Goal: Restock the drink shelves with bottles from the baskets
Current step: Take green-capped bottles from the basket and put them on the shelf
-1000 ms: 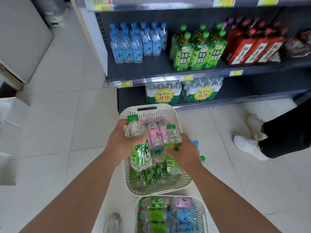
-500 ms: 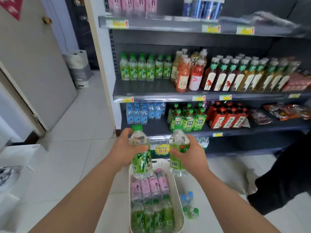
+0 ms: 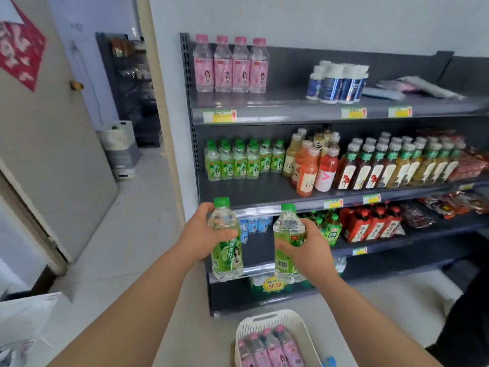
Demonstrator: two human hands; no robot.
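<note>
Two hands hold bottles upright, caps up, before the shelves' [image 3: 264,189] left edge: left hand [image 3: 201,234] fingers clamp the left bottle [image 3: 227,258], right hand [image 3: 312,247] fingers clamp the right bottle [image 3: 287,225].

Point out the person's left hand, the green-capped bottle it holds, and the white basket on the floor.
left hand [image 3: 198,234], head view, on the back of the hand.
green-capped bottle [image 3: 227,256], head view, on its green label.
white basket [image 3: 267,313], head view, on its far rim.
</note>
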